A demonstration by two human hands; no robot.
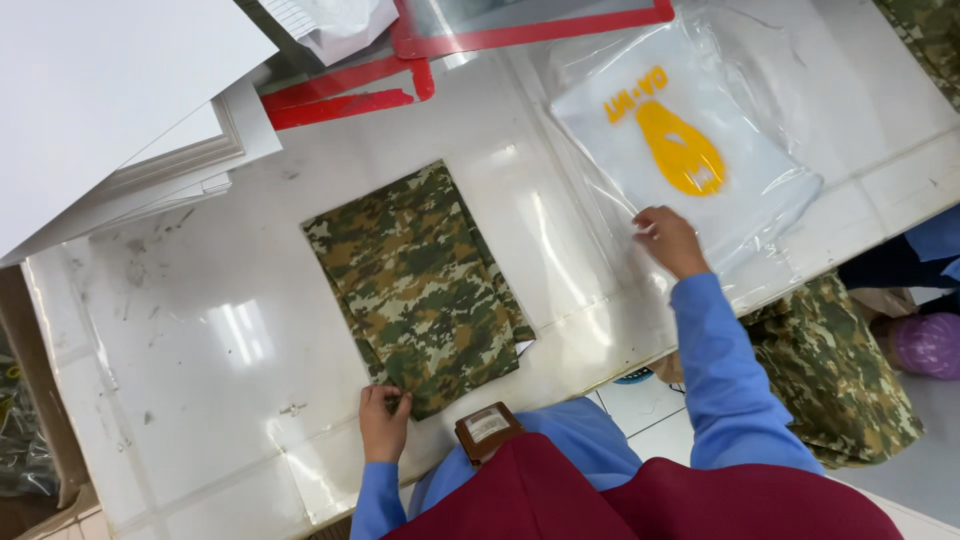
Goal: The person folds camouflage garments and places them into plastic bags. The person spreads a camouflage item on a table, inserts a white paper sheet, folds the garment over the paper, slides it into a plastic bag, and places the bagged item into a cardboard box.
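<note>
A folded camouflage cloth [420,280] lies flat on the white table [220,330]. My left hand [384,420] pinches its near corner at the table's front edge. My right hand [668,240] reaches to the right and rests on the near edge of a stack of clear plastic bags [690,150], the top one printed with a yellow shape. Both arms wear blue sleeves.
White cardboard sheets [120,100] are stacked at the far left. Red-framed panels [530,25] lie at the back. More camouflage cloth [830,370] hangs below the table at the right, and another piece [930,40] lies at the far right corner.
</note>
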